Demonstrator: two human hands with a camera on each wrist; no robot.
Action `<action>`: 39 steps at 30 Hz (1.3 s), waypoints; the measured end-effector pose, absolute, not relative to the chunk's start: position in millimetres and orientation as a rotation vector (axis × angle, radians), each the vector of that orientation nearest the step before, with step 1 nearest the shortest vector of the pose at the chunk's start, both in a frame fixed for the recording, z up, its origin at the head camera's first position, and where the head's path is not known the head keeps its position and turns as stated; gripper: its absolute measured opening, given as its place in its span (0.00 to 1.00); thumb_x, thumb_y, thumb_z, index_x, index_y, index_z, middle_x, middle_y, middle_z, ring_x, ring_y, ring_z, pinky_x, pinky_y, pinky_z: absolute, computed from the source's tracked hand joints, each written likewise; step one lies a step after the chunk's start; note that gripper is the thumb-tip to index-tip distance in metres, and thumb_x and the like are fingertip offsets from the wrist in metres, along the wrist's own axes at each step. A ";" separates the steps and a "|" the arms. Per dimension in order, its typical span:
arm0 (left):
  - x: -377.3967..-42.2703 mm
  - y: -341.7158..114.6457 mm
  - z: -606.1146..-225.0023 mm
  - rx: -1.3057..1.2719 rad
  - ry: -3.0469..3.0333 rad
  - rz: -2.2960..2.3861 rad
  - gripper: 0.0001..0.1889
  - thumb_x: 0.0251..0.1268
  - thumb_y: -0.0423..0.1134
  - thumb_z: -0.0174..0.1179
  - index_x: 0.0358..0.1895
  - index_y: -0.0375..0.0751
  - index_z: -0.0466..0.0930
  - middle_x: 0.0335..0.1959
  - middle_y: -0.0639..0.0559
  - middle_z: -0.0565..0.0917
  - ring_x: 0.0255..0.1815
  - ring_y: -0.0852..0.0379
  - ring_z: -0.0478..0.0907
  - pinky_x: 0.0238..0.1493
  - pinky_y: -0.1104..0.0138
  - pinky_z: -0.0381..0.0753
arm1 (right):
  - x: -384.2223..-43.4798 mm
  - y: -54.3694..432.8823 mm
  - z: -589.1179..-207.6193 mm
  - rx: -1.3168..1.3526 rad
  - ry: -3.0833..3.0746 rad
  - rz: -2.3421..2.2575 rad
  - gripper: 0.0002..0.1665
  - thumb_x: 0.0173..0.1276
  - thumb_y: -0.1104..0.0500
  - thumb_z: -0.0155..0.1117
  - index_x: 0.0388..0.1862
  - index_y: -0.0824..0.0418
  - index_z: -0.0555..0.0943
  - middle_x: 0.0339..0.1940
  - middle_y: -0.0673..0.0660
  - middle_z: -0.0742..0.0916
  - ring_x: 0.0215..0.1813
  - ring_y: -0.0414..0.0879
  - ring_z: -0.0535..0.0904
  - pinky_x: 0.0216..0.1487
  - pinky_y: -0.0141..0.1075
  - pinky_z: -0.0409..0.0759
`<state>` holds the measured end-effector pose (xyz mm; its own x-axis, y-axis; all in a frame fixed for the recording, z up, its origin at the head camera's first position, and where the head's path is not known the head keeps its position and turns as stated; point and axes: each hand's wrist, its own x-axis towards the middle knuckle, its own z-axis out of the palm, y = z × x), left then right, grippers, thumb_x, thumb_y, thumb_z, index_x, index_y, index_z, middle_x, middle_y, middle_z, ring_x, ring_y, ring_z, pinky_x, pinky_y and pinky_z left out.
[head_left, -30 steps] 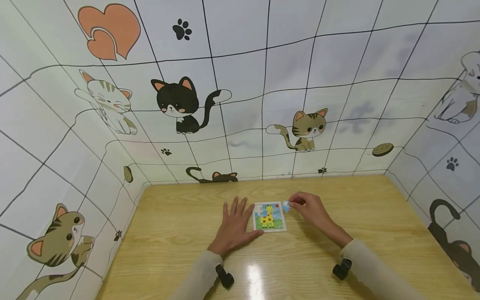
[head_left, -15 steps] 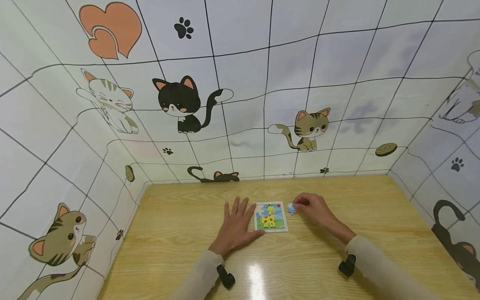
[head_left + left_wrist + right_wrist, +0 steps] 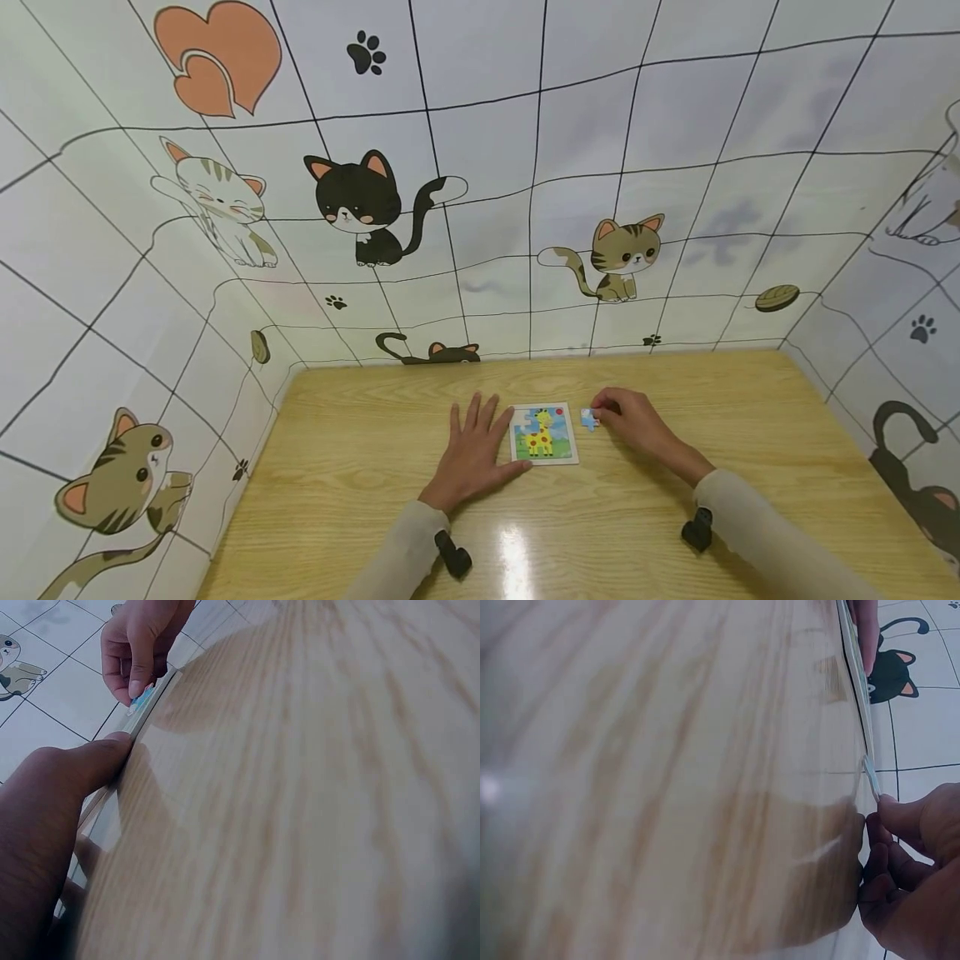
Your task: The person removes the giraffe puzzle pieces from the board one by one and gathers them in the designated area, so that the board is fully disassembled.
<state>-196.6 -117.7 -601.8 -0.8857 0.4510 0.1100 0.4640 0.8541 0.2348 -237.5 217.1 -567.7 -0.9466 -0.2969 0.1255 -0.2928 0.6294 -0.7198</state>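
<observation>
A small square jigsaw puzzle (image 3: 557,443) with a yellow giraffe on blue and green lies on the table in a pale frame. A pale gap shows at its upper left. My left hand (image 3: 471,460) rests with fingers spread along the puzzle's left side, thumb at the lower left corner, index fingertip near the upper left. Just right of the puzzle, my right hand (image 3: 632,423) pinches a blue and white jigsaw piece (image 3: 588,418) between thumb and fingers. In the right wrist view the piece (image 3: 871,778) appears edge-on, low over the table.
A light wood table (image 3: 360,467) carries the puzzle. White wall covering (image 3: 495,225) with a black grid and cartoon cats stands behind it and at both sides. A bright reflection shows on the wood near the front.
My right hand has drawn the jigsaw piece slightly right, away from the puzzle's edge, and the piece's face shows more. The left hand holds its place beside the puzzle.
</observation>
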 end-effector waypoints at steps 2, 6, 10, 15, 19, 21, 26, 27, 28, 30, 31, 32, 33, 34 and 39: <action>-196.5 -117.6 -601.5 -0.735 -2.975 -0.395 0.54 0.71 0.82 0.49 0.90 0.52 0.59 0.92 0.43 0.54 0.93 0.36 0.40 0.84 0.28 0.39 | -237.7 216.9 -567.8 -0.520 2.837 -1.248 0.03 0.80 0.66 0.71 0.44 0.64 0.89 0.39 0.50 0.90 0.40 0.42 0.80 0.42 0.36 0.81; -196.5 -117.7 -601.8 -0.739 -2.973 -0.394 0.54 0.71 0.82 0.49 0.90 0.52 0.60 0.92 0.43 0.54 0.93 0.36 0.41 0.84 0.27 0.40 | -237.7 217.0 -567.1 -0.537 2.840 -1.252 0.02 0.78 0.68 0.71 0.43 0.64 0.89 0.38 0.51 0.89 0.39 0.42 0.79 0.41 0.36 0.80; -196.4 -117.9 -602.3 -0.741 -2.974 -0.392 0.54 0.71 0.82 0.48 0.90 0.52 0.59 0.92 0.43 0.54 0.93 0.35 0.40 0.84 0.28 0.39 | -237.9 217.0 -568.5 -0.562 2.843 -1.257 0.04 0.77 0.70 0.70 0.42 0.63 0.89 0.37 0.51 0.88 0.37 0.41 0.79 0.39 0.35 0.79; -196.2 -118.7 -604.1 -0.744 -2.965 -0.401 0.54 0.72 0.83 0.46 0.91 0.52 0.58 0.92 0.42 0.54 0.93 0.35 0.41 0.84 0.28 0.38 | -238.3 216.6 -571.3 -0.580 2.854 -1.255 0.04 0.78 0.71 0.70 0.43 0.64 0.89 0.36 0.51 0.87 0.36 0.40 0.78 0.37 0.34 0.78; -198.0 -119.9 -607.4 -0.751 -2.965 -0.422 0.54 0.73 0.83 0.44 0.92 0.53 0.55 0.92 0.43 0.52 0.93 0.35 0.39 0.84 0.29 0.35 | -237.8 216.3 -571.5 -0.573 2.869 -1.236 0.03 0.78 0.70 0.70 0.44 0.64 0.89 0.37 0.51 0.87 0.37 0.40 0.78 0.38 0.34 0.78; -198.6 -120.1 -608.8 -0.752 -2.966 -0.428 0.53 0.74 0.82 0.42 0.92 0.53 0.53 0.93 0.44 0.51 0.93 0.36 0.38 0.84 0.30 0.34 | -237.7 216.4 -571.5 -0.570 2.872 -1.230 0.03 0.78 0.70 0.70 0.44 0.64 0.89 0.37 0.51 0.88 0.37 0.40 0.78 0.38 0.35 0.79; -197.6 -119.2 -606.8 -0.754 -2.954 -0.433 0.50 0.78 0.80 0.40 0.92 0.53 0.54 0.92 0.43 0.53 0.93 0.35 0.40 0.84 0.29 0.35 | -238.2 217.1 -571.2 -0.556 2.870 -1.232 0.04 0.77 0.70 0.70 0.44 0.64 0.89 0.38 0.51 0.89 0.38 0.41 0.80 0.39 0.35 0.80; -197.1 -119.0 -605.4 -0.754 -2.953 -0.431 0.50 0.78 0.79 0.40 0.92 0.53 0.55 0.92 0.43 0.53 0.93 0.35 0.40 0.84 0.29 0.36 | -238.3 217.0 -570.9 -0.557 2.870 -1.231 0.04 0.77 0.70 0.71 0.44 0.64 0.90 0.38 0.51 0.89 0.38 0.41 0.81 0.40 0.35 0.81; -196.7 -119.0 -604.1 -0.753 -2.953 -0.432 0.49 0.78 0.79 0.41 0.92 0.53 0.55 0.92 0.42 0.53 0.92 0.34 0.41 0.84 0.28 0.36 | -238.4 216.8 -570.5 -0.558 2.871 -1.229 0.04 0.77 0.70 0.71 0.44 0.64 0.90 0.38 0.51 0.89 0.38 0.41 0.81 0.40 0.35 0.81; -196.2 -118.9 -602.4 -0.750 -2.954 -0.429 0.49 0.78 0.79 0.41 0.91 0.53 0.55 0.92 0.42 0.53 0.92 0.34 0.41 0.84 0.28 0.36 | -238.6 216.4 -569.6 -0.566 2.874 -1.225 0.04 0.77 0.70 0.71 0.43 0.63 0.90 0.38 0.51 0.90 0.38 0.41 0.81 0.40 0.35 0.81; -196.0 -119.0 -601.6 -0.748 -2.959 -0.423 0.49 0.78 0.79 0.41 0.92 0.53 0.55 0.92 0.42 0.53 0.92 0.34 0.41 0.84 0.28 0.36 | -238.7 216.5 -569.0 -0.571 2.876 -1.221 0.04 0.77 0.70 0.72 0.43 0.63 0.90 0.38 0.51 0.90 0.38 0.41 0.81 0.40 0.35 0.81; -196.1 -119.0 -601.6 -0.746 -2.961 -0.419 0.49 0.78 0.79 0.41 0.92 0.53 0.55 0.92 0.42 0.53 0.93 0.34 0.41 0.84 0.28 0.36 | -238.5 216.4 -568.4 -0.576 2.877 -1.217 0.04 0.76 0.70 0.72 0.42 0.63 0.90 0.38 0.52 0.90 0.38 0.41 0.81 0.40 0.35 0.81; -196.2 -119.0 -601.6 -0.744 -2.961 -0.417 0.49 0.78 0.79 0.41 0.91 0.53 0.56 0.92 0.42 0.53 0.93 0.34 0.41 0.84 0.28 0.36 | -238.3 216.3 -567.7 -0.579 2.878 -1.213 0.04 0.76 0.70 0.72 0.42 0.63 0.90 0.38 0.52 0.90 0.38 0.41 0.81 0.40 0.35 0.81; -196.3 -119.0 -601.8 -0.744 -2.963 -0.417 0.49 0.78 0.79 0.41 0.91 0.53 0.56 0.92 0.43 0.53 0.93 0.34 0.41 0.84 0.28 0.36 | -237.9 216.3 -567.0 -0.581 2.878 -1.210 0.04 0.76 0.70 0.72 0.42 0.63 0.90 0.38 0.52 0.90 0.38 0.41 0.81 0.41 0.35 0.81; -195.7 -118.6 -603.9 -0.749 -2.962 -0.426 0.50 0.78 0.80 0.40 0.91 0.53 0.56 0.92 0.43 0.53 0.93 0.34 0.41 0.84 0.28 0.35 | -234.1 216.1 -563.8 -0.563 2.855 -1.222 0.04 0.78 0.69 0.70 0.45 0.64 0.90 0.39 0.53 0.90 0.39 0.43 0.82 0.42 0.37 0.81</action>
